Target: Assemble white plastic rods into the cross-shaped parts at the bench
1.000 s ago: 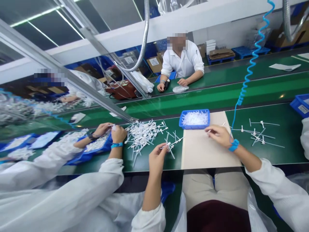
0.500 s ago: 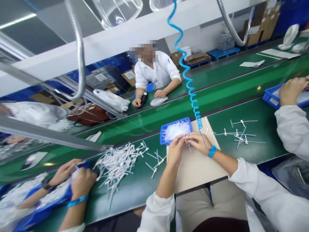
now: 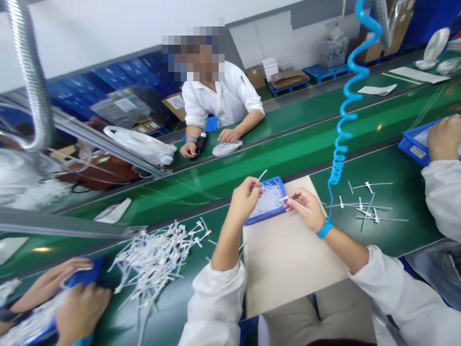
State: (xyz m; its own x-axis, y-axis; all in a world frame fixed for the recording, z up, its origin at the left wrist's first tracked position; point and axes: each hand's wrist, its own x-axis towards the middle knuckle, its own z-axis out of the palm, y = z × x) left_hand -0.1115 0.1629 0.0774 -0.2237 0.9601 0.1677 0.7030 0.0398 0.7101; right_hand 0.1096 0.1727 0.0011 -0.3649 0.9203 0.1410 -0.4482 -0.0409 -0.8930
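My left hand is raised over the left edge of a small blue tray of thin white plastic pieces, pinching a short white stick that points up and right. My right hand, with a blue wrist strap, pinches a thin white tube part just right of the tray. Both hands hover above a beige mat on the green bench. A pile of white T-shaped parts lies to the left of my left forearm.
Finished white parts lie on the green surface to the right. A blue coiled cord hangs to my wrist. A neighbour's hands hold a blue bag at lower left, another person's hand rests on a blue bin at right, and a person in white sits opposite.
My hands, joined over the mat half a second ago, have parted: the left lifted a white stick up, the right holds a tube part. The view has shifted right and down.
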